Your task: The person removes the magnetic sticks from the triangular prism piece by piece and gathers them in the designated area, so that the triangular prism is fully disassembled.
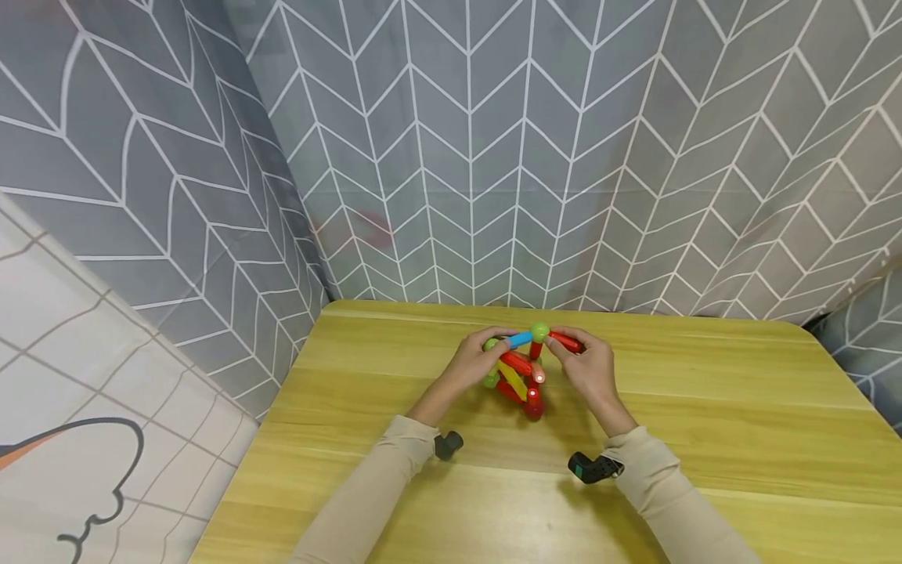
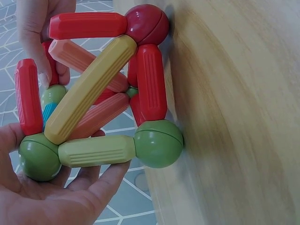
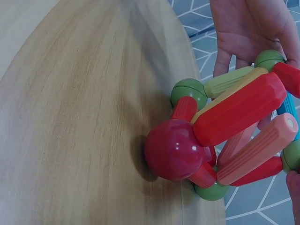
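A toy frame of magnetic rods and balls stands on the table between both hands. Its dark red ball sits low at the near corner, and a yellow rod slants across one side. My left hand holds the frame's upper left corner, thumb and fingers around a green ball, with fingertips under a pale green rod. At the top, a blue rod runs to another green ball. Beside that ball, my right hand pinches a red rod. A pink rod has one free end.
The wooden table extends around the frame. Grey patterned curtains hang behind the table's far edge and along its left. Black wrist devices stick out from beside the sleeves.
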Demonstrator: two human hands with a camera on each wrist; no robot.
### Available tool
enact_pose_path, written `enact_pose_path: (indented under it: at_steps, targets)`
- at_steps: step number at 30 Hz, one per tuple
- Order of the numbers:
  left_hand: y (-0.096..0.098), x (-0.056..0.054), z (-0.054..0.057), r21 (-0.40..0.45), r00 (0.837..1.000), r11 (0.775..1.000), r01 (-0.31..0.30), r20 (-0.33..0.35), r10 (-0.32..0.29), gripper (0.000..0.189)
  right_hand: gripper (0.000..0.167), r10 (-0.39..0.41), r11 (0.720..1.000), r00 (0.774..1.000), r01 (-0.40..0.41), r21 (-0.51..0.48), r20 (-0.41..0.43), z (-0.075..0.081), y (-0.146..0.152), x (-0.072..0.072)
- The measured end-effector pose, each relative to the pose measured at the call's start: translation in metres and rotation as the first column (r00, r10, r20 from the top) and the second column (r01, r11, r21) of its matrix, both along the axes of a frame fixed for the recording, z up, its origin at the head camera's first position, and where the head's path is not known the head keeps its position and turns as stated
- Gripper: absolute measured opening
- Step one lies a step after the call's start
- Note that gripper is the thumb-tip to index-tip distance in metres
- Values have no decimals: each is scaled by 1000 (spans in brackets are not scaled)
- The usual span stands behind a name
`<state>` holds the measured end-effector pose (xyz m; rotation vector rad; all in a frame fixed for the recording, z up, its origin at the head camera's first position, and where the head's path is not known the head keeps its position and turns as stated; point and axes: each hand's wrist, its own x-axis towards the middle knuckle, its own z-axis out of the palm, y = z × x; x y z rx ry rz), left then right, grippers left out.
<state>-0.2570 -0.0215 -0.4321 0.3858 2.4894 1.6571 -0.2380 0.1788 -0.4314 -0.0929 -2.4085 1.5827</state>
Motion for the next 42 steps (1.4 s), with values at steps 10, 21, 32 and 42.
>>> enact_pose_path:
  at_steps: [10,21,32,42]
  targets:
    - [-2,0,-1,0,1000,1000,-3,-5,3,31,29,-16,999,999,14,46,43,2,9,1]
    - [-2,2,1,17,1000,1000,-6,-1,6,32,39,42,995,985,-57,85,167,4,36,8]
    - [-1,1,2,-1,1000,1000,3,-9,-3,34,44,153,970,968,-109,-216,199,-3,50,19]
    - [-3,2,0,-1,1000,1000,-5,-5,5,32,50,34,999,958,-32,-11,286,-20,59,24]
